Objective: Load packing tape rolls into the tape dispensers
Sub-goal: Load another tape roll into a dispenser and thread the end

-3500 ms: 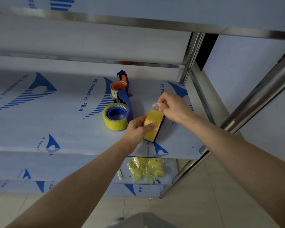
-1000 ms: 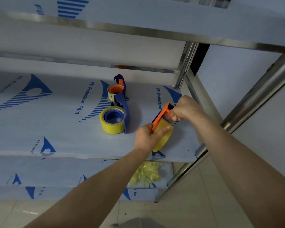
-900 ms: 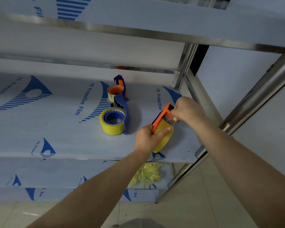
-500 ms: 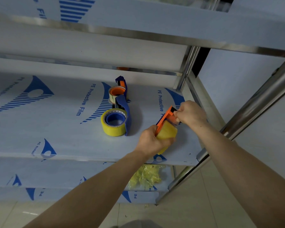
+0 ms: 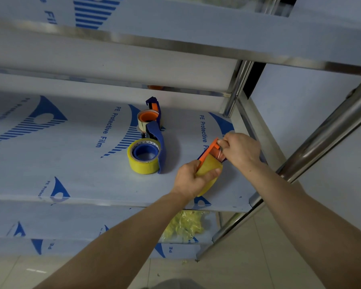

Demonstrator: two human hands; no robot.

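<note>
An orange tape dispenser [image 5: 209,150] carrying a yellow tape roll [image 5: 208,166] is held on edge above the shelf's front right. My left hand [image 5: 191,179] grips the roll and the dispenser body from below left. My right hand [image 5: 241,150] pinches the dispenser's far end, where the clear tape end seems to lie. To the left a blue dispenser [image 5: 159,146] with a yellow roll [image 5: 143,159] lies on the shelf. Behind it lies another blue dispenser [image 5: 153,105] with a roll on an orange core [image 5: 147,119].
The shelf [image 5: 61,155] is wrapped in white protective film with blue print. A steel upright [image 5: 237,88] stands at its back right corner and a thicker steel post [image 5: 325,134] at the right. Crumpled yellow film [image 5: 184,225] lies on the lower shelf.
The roll was held bare 3.5 s ago; it now sits in the orange dispenser. Over the last second both hands shifted slightly right, and my right hand stays pinched at the dispenser's far end.
</note>
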